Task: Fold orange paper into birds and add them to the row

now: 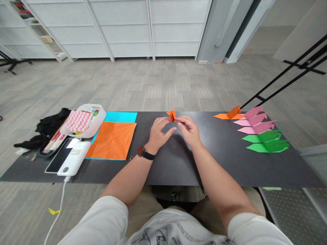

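A small orange folded paper (pixel 172 116) stands up near the far edge of the dark table, its layers fanned apart. My left hand (pixel 160 132) holds it from the left with its fingertips, the thumb reaching out below. From the other side, the bent fingers of my right hand (pixel 188 131) meet the paper, with the thumb close beneath. The fingertips partly cover the paper's lower sides. A dark watch (pixel 141 151) is on my left wrist.
On the right lie an orange folded paper bird (pixel 230 114), several pink ones (pixel 255 128) and green ones (pixel 268 147). Orange paper sheets (pixel 112 141) rest over blue sheets (pixel 122 116) on the left. Beyond them are a white basket (pixel 98 127), a white power bank (pixel 74 160) and a tablet (pixel 56 160).
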### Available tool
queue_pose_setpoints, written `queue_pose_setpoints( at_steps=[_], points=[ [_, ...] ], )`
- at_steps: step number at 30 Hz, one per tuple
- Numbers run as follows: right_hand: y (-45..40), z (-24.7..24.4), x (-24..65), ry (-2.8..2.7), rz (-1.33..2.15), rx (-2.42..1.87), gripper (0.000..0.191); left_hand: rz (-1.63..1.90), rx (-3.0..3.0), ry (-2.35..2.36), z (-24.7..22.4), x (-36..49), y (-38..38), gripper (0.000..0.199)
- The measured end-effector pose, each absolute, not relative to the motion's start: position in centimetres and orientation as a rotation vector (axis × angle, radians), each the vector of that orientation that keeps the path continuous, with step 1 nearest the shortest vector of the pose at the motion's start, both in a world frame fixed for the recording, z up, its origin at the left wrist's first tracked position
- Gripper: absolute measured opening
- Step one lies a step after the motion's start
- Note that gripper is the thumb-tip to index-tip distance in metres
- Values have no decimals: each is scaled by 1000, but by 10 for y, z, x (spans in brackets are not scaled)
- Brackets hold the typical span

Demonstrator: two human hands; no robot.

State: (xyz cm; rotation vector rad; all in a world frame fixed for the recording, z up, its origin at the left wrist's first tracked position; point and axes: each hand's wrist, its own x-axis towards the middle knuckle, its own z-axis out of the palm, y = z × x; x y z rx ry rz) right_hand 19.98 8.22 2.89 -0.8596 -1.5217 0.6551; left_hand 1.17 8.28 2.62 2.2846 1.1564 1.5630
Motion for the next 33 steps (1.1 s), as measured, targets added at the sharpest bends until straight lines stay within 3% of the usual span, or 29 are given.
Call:
queue_pose_setpoints(
  at_steps=[9, 14, 20, 33],
  points=[
    [83, 21, 198, -1608, 599, -904, 20, 1693, 2170, 1240, 30, 9, 84, 13],
    [85, 21, 200, -1544, 595, -957, 49, 1656, 2224, 1163, 33, 9, 83, 13],
    [81, 34, 201, -1606, 517, -973, 11, 1621, 2210, 1169, 31, 10, 84, 15],
    [78, 36, 200, -1515, 495, -1000, 13, 1670, 2182, 1142, 31, 13, 82, 18]
  ],
)
